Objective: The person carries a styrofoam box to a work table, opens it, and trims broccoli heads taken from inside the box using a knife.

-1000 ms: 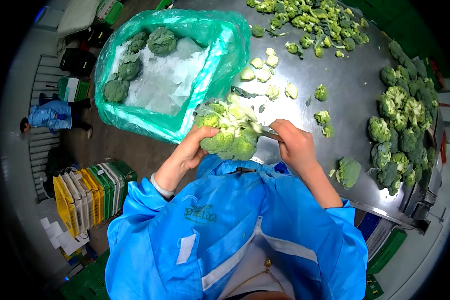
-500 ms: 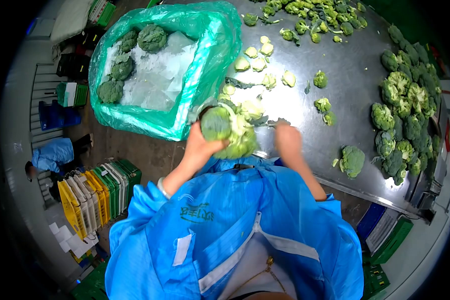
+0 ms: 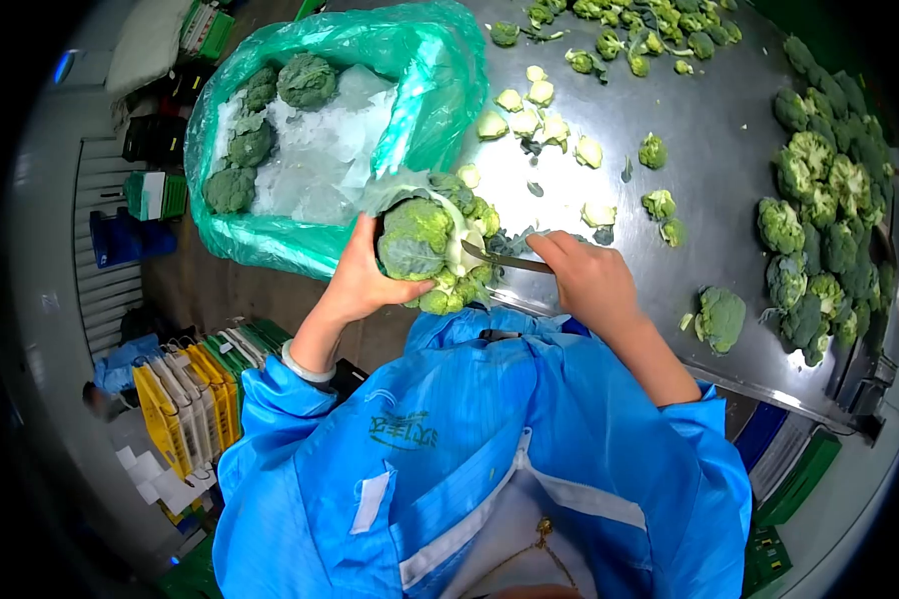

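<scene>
My left hand (image 3: 358,272) is wrapped around a head of broccoli (image 3: 415,240), holding it above the table's near edge beside the green-lined box. Leaves show at its top and its pale stem faces right. My right hand (image 3: 594,285) is closed on the handle of a knife (image 3: 514,262). The dark, curved blade meets the stem side of the broccoli. Cut pale stem pieces (image 3: 491,125) lie on the metal table just beyond my hands, with one piece (image 3: 598,214) near the knife.
The box's green plastic liner (image 3: 270,242) surrounds ice (image 3: 320,150) and several broccoli heads (image 3: 307,80). More broccoli (image 3: 824,220) is piled at the metal table's (image 3: 714,265) right edge; florets (image 3: 659,30) lie at the back. Stacked crates (image 3: 185,394) and a person in blue (image 3: 125,364) are at left.
My right hand has come forward from a blurred motion, and the knife blade now touches the broccoli's stem. My left hand and the broccoli have shifted slightly left. The view has shifted a little.
</scene>
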The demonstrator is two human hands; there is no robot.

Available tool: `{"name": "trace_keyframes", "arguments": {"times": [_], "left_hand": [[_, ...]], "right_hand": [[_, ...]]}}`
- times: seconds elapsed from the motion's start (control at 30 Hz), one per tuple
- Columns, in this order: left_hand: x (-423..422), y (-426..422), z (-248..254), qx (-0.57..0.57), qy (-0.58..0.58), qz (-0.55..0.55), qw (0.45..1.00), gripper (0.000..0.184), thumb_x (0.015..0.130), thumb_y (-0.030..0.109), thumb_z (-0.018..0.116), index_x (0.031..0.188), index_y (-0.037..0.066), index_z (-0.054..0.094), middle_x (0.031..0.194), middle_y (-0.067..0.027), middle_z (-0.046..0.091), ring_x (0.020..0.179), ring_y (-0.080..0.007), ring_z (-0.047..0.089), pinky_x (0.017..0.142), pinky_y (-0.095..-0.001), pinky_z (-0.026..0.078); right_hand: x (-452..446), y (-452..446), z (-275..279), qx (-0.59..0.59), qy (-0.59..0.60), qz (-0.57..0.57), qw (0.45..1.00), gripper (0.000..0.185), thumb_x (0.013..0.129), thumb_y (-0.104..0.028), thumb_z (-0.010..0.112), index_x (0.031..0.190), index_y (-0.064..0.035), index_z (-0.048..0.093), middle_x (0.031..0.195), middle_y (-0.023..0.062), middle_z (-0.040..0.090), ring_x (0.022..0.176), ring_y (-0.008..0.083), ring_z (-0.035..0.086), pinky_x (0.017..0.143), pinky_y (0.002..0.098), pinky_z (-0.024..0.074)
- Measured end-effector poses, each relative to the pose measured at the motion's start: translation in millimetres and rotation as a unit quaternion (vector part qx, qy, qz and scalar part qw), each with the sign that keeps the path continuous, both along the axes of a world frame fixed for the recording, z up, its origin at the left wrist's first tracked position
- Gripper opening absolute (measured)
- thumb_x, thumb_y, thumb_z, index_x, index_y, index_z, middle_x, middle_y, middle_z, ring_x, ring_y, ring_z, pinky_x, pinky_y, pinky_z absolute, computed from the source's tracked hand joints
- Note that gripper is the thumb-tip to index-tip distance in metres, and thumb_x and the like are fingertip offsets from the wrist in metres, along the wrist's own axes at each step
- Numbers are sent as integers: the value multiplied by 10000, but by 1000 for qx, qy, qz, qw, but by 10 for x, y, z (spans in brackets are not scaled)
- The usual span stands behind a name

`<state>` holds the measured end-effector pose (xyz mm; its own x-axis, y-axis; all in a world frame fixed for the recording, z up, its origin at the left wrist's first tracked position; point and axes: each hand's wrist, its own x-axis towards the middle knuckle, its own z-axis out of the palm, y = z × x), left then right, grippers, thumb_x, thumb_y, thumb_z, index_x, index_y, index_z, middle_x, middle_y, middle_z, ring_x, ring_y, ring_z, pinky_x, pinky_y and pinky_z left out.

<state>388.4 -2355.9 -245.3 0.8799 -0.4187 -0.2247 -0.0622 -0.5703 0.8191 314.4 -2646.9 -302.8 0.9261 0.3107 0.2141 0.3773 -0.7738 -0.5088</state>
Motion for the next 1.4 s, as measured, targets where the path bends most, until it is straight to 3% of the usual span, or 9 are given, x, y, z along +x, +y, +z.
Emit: {"name": "trace_keyframes", "arguments": {"times": [0.23,0.43,0.57,0.73,0.87,1.03,1.27,1.37,1.4], "left_hand": [[25,-243,0,23,-26,-69,997,924,556,193,879,1344,27,427,1216,-142,569,1133,-256,573,985,-373,450],[-46,-538,-133,81,-43,-56,994,871,551,202,860,1298,18,452,1169,-170,603,1078,-303,614,946,-387,477],[-31,-686,-222,74,-35,-47,996,870,562,202,846,1308,10,440,1208,-193,596,1130,-313,601,966,-388,471],[100,-992,-228,43,18,-196,979,855,585,192,845,1313,5,438,1203,-191,592,1125,-313,598,971,-390,470],[101,-1048,-398,3,109,-221,969,893,600,175,843,1360,-2,410,1232,-166,581,1159,-261,579,1011,-362,448],[-49,-1194,-602,-79,138,-152,976,957,610,119,832,1420,23,332,1376,-161,472,1317,-275,451,1106,-390,348],[-36,-1392,-516,-116,165,-110,973,937,616,113,809,1422,48,336,1369,-144,482,1304,-262,458,1100,-375,355],[-102,-1153,-664,-240,348,72,903,957,622,156,795,1445,56,317,1382,-136,470,1298,-258,458,1098,-374,359],[-120,-1145,-628,-254,304,65,916,966,618,165,789,1450,54,311,1379,-133,471,1295,-257,458,1098,-375,359]], "right_hand": [[-48,-72,4,-71,106,41,991,329,751,-7,607,1068,-96,606,875,71,602,627,259,648,531,374,514],[-337,-354,-581,-178,161,-152,959,221,769,-10,612,984,-60,607,809,101,648,649,271,682,544,373,545],[-488,-434,-247,258,136,-207,934,357,807,4,590,1150,-85,629,999,118,691,809,297,692,727,382,560],[-190,-217,80,364,89,-128,918,484,756,-93,676,1234,-100,599,1186,103,623,871,311,676,746,395,560],[-118,-236,-287,316,23,-102,943,514,689,-58,702,1194,-53,610,1140,82,632,801,211,641,646,317,520],[-327,-165,-341,462,169,-292,820,270,707,-53,679,974,-37,645,747,22,620,598,76,538,561,267,462],[-228,-150,-381,462,24,-383,799,228,711,-21,699,929,-36,637,806,19,664,623,55,553,574,242,460],[-81,-621,-533,612,-84,-492,614,169,768,37,655,921,-9,597,906,34,681,689,84,582,603,234,473],[-94,-848,-436,594,10,-526,608,183,770,35,650,925,-15,569,937,47,679,682,85,572,590,233,468]]}}
